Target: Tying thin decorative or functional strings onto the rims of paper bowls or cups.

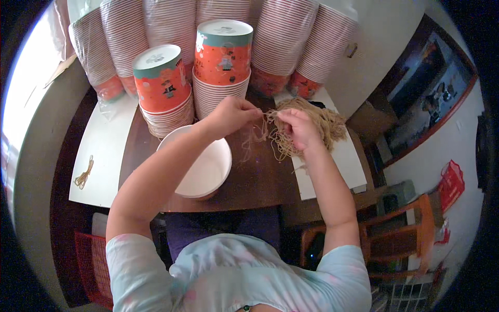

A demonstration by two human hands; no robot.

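Between my two raised hands runs a thin tan string (pixel 267 113). My left hand (pixel 234 115) pinches one part of it, and my right hand (pixel 299 126) pinches it just to the right. Loose strands dangle below my fingers. Behind and beside my right hand lies a tangled heap of tan string (pixel 325 125) on a white board. Under my left forearm stands a white paper tub (pixel 210 169), mouth up and partly hidden by the arm. Beyond it are two upside-down stacks of orange and green paper tubs, a shorter stack (pixel 162 83) and a taller stack (pixel 223 57).
Plastic-wrapped stacks of tubs (pixel 286 36) line the back of the brown table (pixel 254 187). A small bundle of string (pixel 84 172) lies on the left white board (pixel 104 151). A wooden chair (pixel 395 234) stands at the right, a red crate (pixel 93 265) at the lower left.
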